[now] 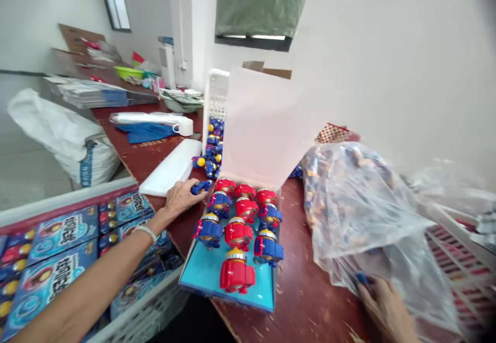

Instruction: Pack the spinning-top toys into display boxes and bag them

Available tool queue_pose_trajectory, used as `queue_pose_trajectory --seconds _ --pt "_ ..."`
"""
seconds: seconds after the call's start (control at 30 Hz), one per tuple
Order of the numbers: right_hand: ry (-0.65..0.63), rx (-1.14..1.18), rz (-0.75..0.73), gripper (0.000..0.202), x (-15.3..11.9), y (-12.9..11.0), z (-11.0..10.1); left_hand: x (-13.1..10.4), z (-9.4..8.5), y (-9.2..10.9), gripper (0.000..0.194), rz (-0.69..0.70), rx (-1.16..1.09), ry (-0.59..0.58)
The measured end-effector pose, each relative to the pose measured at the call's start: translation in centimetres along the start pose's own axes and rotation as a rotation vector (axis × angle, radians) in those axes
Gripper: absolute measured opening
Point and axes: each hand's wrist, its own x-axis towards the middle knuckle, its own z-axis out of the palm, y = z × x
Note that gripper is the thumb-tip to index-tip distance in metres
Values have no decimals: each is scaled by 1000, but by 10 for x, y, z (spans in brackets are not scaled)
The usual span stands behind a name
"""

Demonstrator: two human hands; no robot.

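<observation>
An open box (228, 301) with a blue inside and a raised pale lid (259, 126) stands on the dark red table (306, 301). Several red toys (237, 233) and blue toys (268, 248) sit upright in it. Left of the box, my left hand (183, 197) has its fingers closed on a blue toy (200, 187). My right hand (383, 301) is at the lower right, fingers round a blue toy (362, 278), beside a clear plastic bag (344, 203) that holds many more toys.
Packed boxes fill a white crate (155, 301) at lower left. Behind the open box a white basket (217, 92) holds blue toys. A white foam piece (172, 167), a white cup (185, 126) and blue cloth (147, 132) lie back left. Another crate (457, 265) is at right.
</observation>
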Motion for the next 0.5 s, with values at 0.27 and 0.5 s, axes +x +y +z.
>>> queue_pose_trajectory --seconds 0.27,0.5 --pt "102 115 46 35 -16 -32 -14 -29 -29 8 52 -306 -807 32" --pt "54 370 57 47 -33 -120 -34 -57 -72 46 44 -436 -1108 -27"
